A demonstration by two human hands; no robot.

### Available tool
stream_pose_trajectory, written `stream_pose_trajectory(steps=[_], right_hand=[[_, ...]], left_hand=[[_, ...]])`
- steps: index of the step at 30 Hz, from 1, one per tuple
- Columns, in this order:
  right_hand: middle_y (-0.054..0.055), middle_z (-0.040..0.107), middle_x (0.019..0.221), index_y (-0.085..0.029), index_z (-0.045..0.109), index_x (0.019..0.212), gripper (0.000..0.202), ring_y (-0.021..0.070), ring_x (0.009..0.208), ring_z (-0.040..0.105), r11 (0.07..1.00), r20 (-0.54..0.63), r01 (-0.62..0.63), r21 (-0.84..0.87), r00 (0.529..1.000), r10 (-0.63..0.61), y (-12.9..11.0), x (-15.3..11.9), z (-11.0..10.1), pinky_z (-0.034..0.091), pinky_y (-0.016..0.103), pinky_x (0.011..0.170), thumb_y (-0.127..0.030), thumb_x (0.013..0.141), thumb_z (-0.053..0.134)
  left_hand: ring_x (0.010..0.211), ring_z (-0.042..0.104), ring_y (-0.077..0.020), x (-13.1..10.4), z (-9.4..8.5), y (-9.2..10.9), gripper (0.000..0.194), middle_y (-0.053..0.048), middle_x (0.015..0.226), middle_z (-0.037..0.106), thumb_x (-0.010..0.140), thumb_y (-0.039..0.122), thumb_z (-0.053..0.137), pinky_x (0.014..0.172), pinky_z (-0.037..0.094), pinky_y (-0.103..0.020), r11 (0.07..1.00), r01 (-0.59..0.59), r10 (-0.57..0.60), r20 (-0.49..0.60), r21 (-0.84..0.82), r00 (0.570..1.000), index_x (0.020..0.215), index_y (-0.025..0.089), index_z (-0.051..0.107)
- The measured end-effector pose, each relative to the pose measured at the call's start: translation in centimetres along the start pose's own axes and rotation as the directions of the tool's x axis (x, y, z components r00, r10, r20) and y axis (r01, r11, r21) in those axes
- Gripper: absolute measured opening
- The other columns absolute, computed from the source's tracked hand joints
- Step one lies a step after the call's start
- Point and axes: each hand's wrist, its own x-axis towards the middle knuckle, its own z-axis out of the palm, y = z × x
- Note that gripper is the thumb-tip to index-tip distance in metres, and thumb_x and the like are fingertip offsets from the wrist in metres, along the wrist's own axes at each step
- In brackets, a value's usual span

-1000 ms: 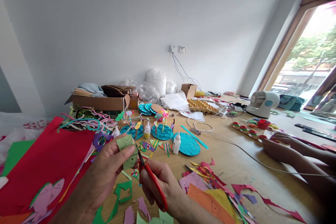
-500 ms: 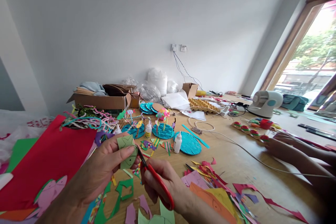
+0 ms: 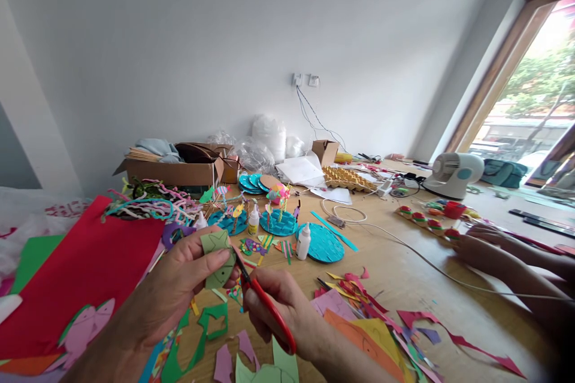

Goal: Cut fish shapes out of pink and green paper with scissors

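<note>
One cardboard box [image 3: 173,173] before us holds pale blue cloth [image 3: 158,148]; our left hand [image 3: 184,272] pinches green paper [image 3: 218,276], our right hand [image 3: 290,302] grips red-handled scissors [image 3: 270,306] beside it.

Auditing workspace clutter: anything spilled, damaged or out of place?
No spill visible. A long, thin white cable straggles loosely across the light-brown wooden tabletop, where it might snag. Jagged red paper offcuts lie strewn nearby, looking untidy.

paper [image 3: 214,242]: light green, dark-lined | scissors handle [image 3: 269,306]: red | disc [image 3: 321,244]: blue
</note>
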Motion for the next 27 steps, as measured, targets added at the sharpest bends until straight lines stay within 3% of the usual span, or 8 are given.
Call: stream_pose_trajectory(steps=[20, 23, 27], right_hand=[[-0.007, 0.044, 0.043, -0.019, 0.045, 0.059, 0.061, 0.0047, 0.035, 0.036, 1.0, 0.03, -0.004, 0.017, 1.0, 0.003, 0.0, 0.0, 0.0, 0.024, 0.017, 0.035, -0.077, 0.071, 0.061], [-0.007, 0.045, 0.042, -0.019, 0.045, 0.06, 0.056, 0.0047, 0.035, 0.036, 1.0, 0.037, 0.001, 0.009, 0.999, -0.001, 0.0, 0.0, -0.2, 0.024, 0.016, 0.035, -0.07, 0.075, 0.063], [-0.008, 0.044, 0.042, -0.019, 0.044, 0.059, 0.043, 0.0043, 0.035, 0.036, 0.998, 0.057, -0.031, -0.05, 0.998, 0.034, 0.0, 0.0, -0.6, 0.025, 0.016, 0.036, -0.05, 0.082, 0.065]], left_hand=[[0.065, 0.058, -0.0147, 0.0, -0.2, 0.1, 0.023, 0.001, 0.067, 0.063, 0.069, 0.032, 0.082, 0.063, 0.05, -0.024, 1.0, 0.015, -0.015, 0.007, -0.004, 1.0, 0.067, 0.019, 0.063], [0.062, 0.056, -0.0127, -0.1, -0.1, 0.6, 0.023, 0.0, 0.066, 0.065, 0.068, 0.033, 0.083, 0.059, 0.048, -0.02, 1.0, -0.009, 0.008, 0.019, 0.026, 1.0, 0.067, 0.019, 0.065], [0.059, 0.055, -0.0121, -0.2, -0.3, 1.2, 0.02, 0.0, 0.065, 0.066, 0.069, 0.034, 0.082, 0.056, 0.045, -0.02, 0.997, -0.012, 0.007, 0.069, 0.073, 0.998, 0.071, 0.019, 0.068]])
